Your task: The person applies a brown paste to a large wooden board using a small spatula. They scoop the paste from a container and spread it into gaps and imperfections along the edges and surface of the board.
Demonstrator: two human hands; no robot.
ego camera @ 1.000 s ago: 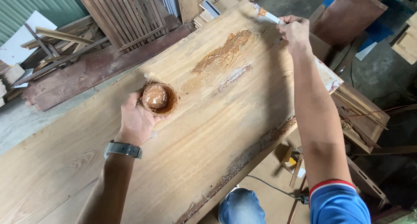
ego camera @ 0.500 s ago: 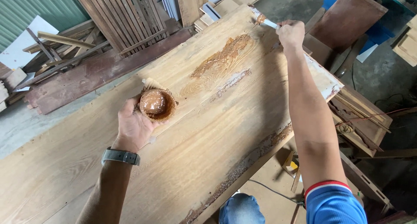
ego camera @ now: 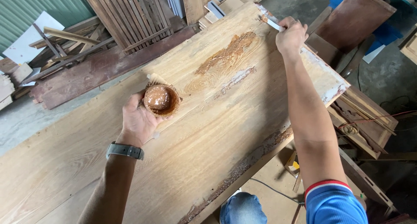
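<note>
My left hand (ego camera: 138, 119) grips a small round bowl (ego camera: 160, 99) of glossy brown paste, held just above a long pale wooden slab (ego camera: 182, 154). A watch sits on that wrist. My right hand (ego camera: 291, 35) reaches to the slab's far end and holds a flat metal putty knife (ego camera: 271, 23) whose blade tip touches the wood near the far corner. A brown smear of paste (ego camera: 226, 54) runs along the grain between the two hands, with a paler scraped patch beside it.
Stacked slatted wooden frames (ego camera: 126, 11) and dark planks (ego camera: 100, 72) lie beyond the slab on the concrete floor. Brown boards (ego camera: 352, 15) and carved wooden pieces (ego camera: 365, 119) sit to the right. A cable (ego camera: 273, 191) and my knee (ego camera: 242, 209) are below the slab's rough edge.
My right hand has drawn the putty knife slightly back along the slab's far end. The left hand with the bowl has shifted slightly.
</note>
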